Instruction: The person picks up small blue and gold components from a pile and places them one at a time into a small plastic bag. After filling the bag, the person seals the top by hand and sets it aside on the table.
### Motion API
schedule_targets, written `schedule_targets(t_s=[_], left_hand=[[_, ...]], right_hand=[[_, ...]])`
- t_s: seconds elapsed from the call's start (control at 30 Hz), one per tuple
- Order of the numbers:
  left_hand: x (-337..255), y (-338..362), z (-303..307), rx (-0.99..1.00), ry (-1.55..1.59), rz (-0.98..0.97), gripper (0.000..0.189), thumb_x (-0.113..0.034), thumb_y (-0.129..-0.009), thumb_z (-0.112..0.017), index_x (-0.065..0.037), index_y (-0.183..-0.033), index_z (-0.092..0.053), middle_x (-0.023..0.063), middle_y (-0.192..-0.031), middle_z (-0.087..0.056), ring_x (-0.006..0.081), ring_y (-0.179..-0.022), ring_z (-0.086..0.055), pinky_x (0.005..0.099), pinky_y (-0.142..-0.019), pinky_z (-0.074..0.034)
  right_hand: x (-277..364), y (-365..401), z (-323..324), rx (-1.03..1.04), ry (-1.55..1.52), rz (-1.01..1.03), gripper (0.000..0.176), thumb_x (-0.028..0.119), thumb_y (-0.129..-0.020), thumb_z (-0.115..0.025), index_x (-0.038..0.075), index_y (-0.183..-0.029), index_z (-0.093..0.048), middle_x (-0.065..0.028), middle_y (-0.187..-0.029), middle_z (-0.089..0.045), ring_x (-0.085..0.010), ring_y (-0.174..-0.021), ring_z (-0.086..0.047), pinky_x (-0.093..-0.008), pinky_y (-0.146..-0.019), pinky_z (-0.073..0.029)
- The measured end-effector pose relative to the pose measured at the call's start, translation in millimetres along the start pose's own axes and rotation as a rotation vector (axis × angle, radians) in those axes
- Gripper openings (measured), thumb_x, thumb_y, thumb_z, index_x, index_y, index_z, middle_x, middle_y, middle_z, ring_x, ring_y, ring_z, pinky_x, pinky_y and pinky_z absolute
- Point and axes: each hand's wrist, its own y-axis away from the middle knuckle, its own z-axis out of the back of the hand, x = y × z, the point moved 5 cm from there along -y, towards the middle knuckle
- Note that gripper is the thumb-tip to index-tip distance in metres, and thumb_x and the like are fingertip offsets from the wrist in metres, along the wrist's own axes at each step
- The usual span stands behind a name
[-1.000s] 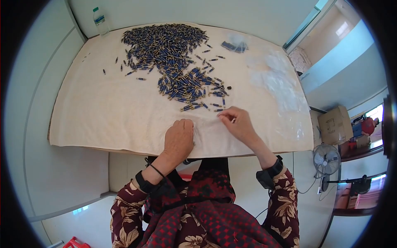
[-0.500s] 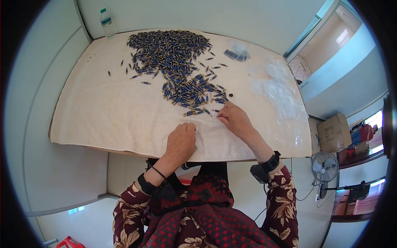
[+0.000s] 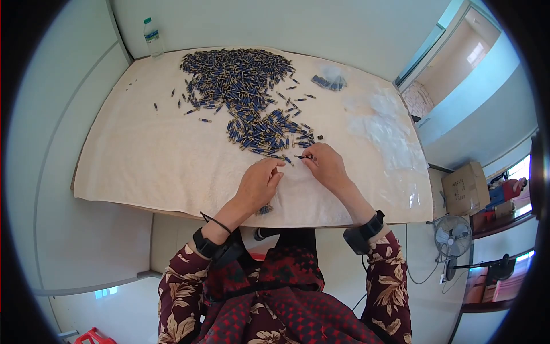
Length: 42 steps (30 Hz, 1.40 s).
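A large heap of small blue cylindrical pieces with gold-coloured ends (image 3: 238, 74) covers the far middle of the cloth, and a looser part of it trails toward me. My right hand (image 3: 327, 167) pinches one blue-and-gold piece (image 3: 300, 156) between thumb and fingertips, just below the near right edge of the heap. To its left, my left hand (image 3: 259, 181) has its thumb and forefinger apart, with the fingertips close to a few loose pieces (image 3: 288, 161). Below my left wrist, a small packed group of pieces (image 3: 264, 210) lies near the table's front edge, partly hidden.
Clear plastic bags (image 3: 389, 129) are spread along the right side of the cloth (image 3: 143, 166). A bag with a row of pieces (image 3: 329, 82) lies at the back right. One black cap-like bit (image 3: 320, 137) sits beside the heap. At the far left corner stands a water bottle (image 3: 152, 39).
My left hand has moved up and to the right toward the loose pieces, uncovering the small group near the edge. My right hand has barely shifted. The view has tilted slightly.
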Motion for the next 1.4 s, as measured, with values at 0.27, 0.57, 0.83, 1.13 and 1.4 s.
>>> schedule_targets(t_s=[0.27,0.57,0.83,1.13,1.4], left_hand=[[12.7,2.1,-13.7,0.0,0.474,0.221,0.012,-0.006,-0.085,-0.064,0.001,-0.095,-0.062,0.0031,-0.072,-0.063,0.0072,-0.057,-0.051,0.0224,-0.051,-0.041],[6.3,18.5,3.2,-0.092,0.766,0.404,0.011,-0.013,-0.09,-0.062,-0.002,-0.088,-0.063,0.0011,-0.072,-0.062,0.0029,-0.052,-0.05,0.0168,-0.044,-0.037],[-5.0,33.1,6.3,-0.204,0.916,0.484,0.02,-0.022,-0.092,-0.061,-0.004,-0.085,-0.061,0.0017,-0.073,-0.063,0.0032,-0.051,-0.049,0.0159,-0.042,-0.036],[-12.8,54.8,15.6,-0.218,0.891,0.482,0.017,-0.017,-0.091,-0.063,-0.002,-0.084,-0.063,0.0012,-0.072,-0.063,0.0025,-0.05,-0.049,0.0163,-0.041,-0.035],[-18.3,68.7,24.5,-0.09,0.821,0.539,0.016,-0.014,-0.09,-0.063,-0.001,-0.082,-0.062,-0.0001,-0.068,-0.06,0.0027,-0.051,-0.048,0.0169,-0.043,-0.035]], right_hand=[[45.9,19.2,16.6,0.129,-0.352,-0.024,0.013,0.011,-0.08,-0.069,0.004,-0.092,-0.07,-0.0056,-0.078,-0.065,-0.0139,-0.068,-0.059,-0.0259,-0.063,-0.047],[35.3,23.5,9.7,0.081,-0.978,-0.248,0.02,0.011,-0.086,-0.066,-0.001,-0.101,-0.068,-0.003,-0.08,-0.066,-0.0084,-0.064,-0.058,-0.0217,-0.056,-0.047],[64.0,43.1,5.8,0.019,-1.312,-0.478,0.019,0.012,-0.087,-0.065,-0.002,-0.099,-0.064,-0.0042,-0.078,-0.064,-0.0086,-0.064,-0.06,-0.0198,-0.051,-0.05],[84.6,52.1,-12.9,-0.022,-1.342,-0.363,0.013,0.006,-0.083,-0.069,-0.001,-0.092,-0.062,-0.0045,-0.078,-0.064,-0.0075,-0.065,-0.06,-0.0197,-0.051,-0.05],[94.5,60.7,-11.0,0.019,-1.32,-0.29,0.014,0.005,-0.083,-0.069,-0.003,-0.093,-0.064,-0.0054,-0.079,-0.065,-0.0075,-0.066,-0.06,-0.0188,-0.05,-0.048]])
